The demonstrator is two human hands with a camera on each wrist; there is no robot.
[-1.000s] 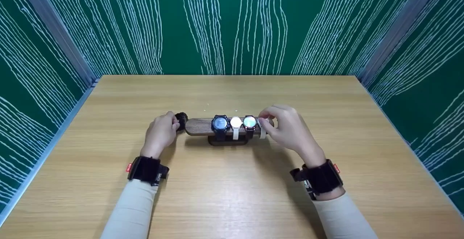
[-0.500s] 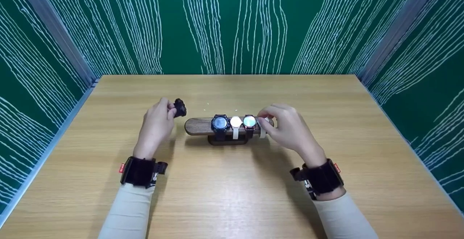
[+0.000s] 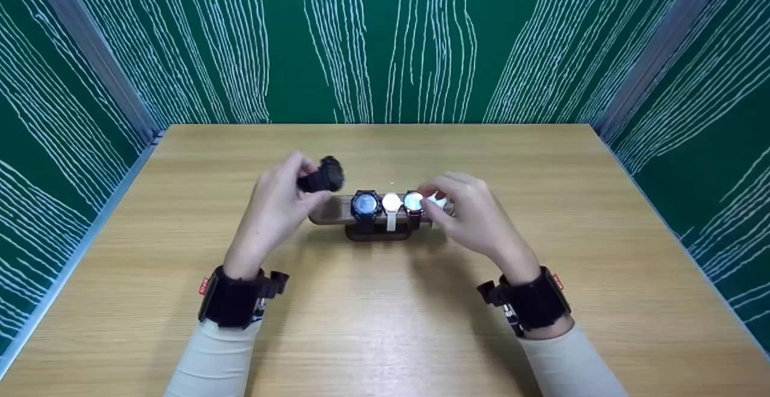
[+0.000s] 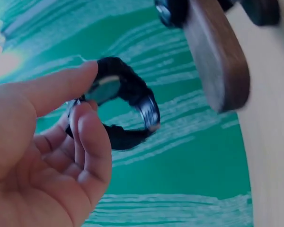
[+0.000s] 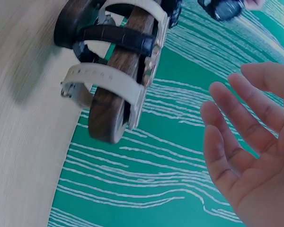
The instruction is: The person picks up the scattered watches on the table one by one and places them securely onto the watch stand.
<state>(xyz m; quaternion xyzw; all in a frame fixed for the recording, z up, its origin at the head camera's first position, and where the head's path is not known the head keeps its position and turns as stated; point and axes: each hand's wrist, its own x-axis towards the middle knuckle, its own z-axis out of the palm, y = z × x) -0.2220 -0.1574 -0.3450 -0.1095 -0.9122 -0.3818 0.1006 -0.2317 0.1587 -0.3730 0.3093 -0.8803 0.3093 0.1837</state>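
My left hand pinches a black wristwatch above the left end of a dark wooden watch stand. In the left wrist view the watch's strap forms a closed loop, apart from the stand. My right hand hovers by the stand's right end; the right wrist view shows its fingers loosely bent, holding nothing. The stand carries a dark watch, a white-strapped watch, a dark-strapped watch and, partly hidden by the right hand, another white watch.
The stand's base rests on a light wooden table. Green walls with pale wavy lines enclose its back and sides. A tiny pale speck lies behind the stand.
My left hand has lifted the black watch from beside the stand's left end, first backward, then rightward over it. My right hand has let go of the rightmost white watch and shifted slightly left.
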